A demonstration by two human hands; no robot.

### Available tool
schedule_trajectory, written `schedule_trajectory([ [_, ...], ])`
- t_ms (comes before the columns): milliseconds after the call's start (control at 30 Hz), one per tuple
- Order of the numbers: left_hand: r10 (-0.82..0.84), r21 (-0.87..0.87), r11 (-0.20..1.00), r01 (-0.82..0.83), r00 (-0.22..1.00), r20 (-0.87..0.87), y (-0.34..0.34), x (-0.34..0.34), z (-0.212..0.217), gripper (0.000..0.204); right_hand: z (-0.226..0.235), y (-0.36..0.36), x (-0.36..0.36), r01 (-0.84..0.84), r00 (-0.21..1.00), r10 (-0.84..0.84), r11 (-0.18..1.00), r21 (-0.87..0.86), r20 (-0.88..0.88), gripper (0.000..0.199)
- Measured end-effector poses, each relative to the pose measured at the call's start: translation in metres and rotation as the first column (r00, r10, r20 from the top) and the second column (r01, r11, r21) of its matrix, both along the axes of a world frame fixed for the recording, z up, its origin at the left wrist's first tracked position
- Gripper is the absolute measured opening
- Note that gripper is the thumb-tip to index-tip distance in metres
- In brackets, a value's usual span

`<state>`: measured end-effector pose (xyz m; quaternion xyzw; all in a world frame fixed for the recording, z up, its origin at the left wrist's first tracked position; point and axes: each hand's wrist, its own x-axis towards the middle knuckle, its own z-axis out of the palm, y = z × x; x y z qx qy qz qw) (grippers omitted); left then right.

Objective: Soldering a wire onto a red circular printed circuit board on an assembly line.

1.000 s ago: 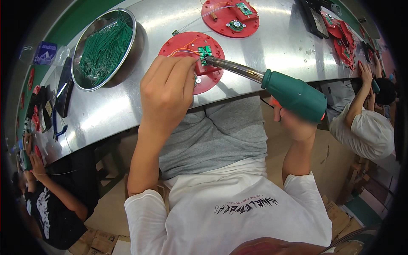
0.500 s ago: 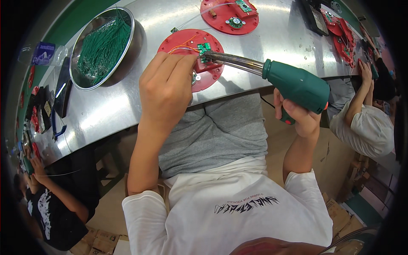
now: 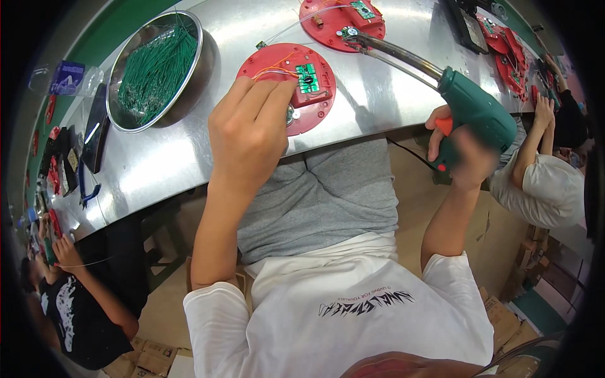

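My right hand (image 3: 465, 154) is wrapped around the handle of a green soldering gun (image 3: 476, 110) with an orange-red trigger. Its metal tip points up and left, over the lower part of the far red disc (image 3: 320, 31), clear of the nearer board. My left hand (image 3: 251, 123) rests on the nearer red disc (image 3: 249, 65), fingers bent and pressed together; the fingertips and whatever they pinch are hidden. On this disc a green circuit board (image 3: 308, 79) with a dark round blob lies on a raised red block. Thin orange and white wires (image 3: 272, 69) run toward that board.
A steel bowl (image 3: 205, 63) of green wires (image 3: 157, 72) stands left on the metal table (image 3: 170, 160). Blue-handled pliers (image 3: 88, 192) lie near the left edge. More red parts (image 3: 507, 66) lie far right. Co-workers sit at both sides. A black cord (image 3: 409, 154) trails from the gun.
The soldering gun has lifted off the nearer circuit board and swung up and right with my right hand, uncovering the board. My left hand has stayed nearly still.
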<state>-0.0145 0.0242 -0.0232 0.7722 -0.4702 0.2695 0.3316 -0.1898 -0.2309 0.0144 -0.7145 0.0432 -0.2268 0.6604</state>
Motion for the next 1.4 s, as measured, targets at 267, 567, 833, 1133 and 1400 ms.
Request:
schedule_trajectory([
  [267, 0.015, 0.027, 1.000, -0.015, 1.000, -0.013, -0.002, -0.002, 0.004, 0.020, -0.004, -0.024, 0.042, 0.056, 0.988, -0.069, 0.993, 0.103, 0.135, 0.049],
  [567, 0.076, -0.009, 0.997, -0.077, 0.992, -0.098, -0.013, -0.008, 0.022, 0.052, -0.014, -0.045, 0.069, 0.276, 0.945, -0.326, 0.846, 0.457, 0.033, 0.030],
  [833, -0.327, 0.208, 0.894, 0.396, 0.896, -0.300, -0.018, -0.015, 0.074, 0.046, -0.018, -0.043, 0.065, 0.285, 0.927, -0.376, 0.715, 0.638, 0.007, 0.029],
  [1133, 0.337, 0.358, 0.898, -0.255, 0.922, -0.189, -0.041, 0.194, 0.122, 0.047, -0.013, -0.038, 0.063, 0.319, 0.901, -0.433, 0.697, 0.642, 0.022, 0.032],
  [1400, 0.714, 0.514, 0.413, -0.752, 0.618, 0.329, -0.081, 0.321, 0.074, 0.053, -0.008, -0.041, 0.068, 0.363, 0.884, -0.467, 0.650, 0.667, -0.027, 0.031],
])
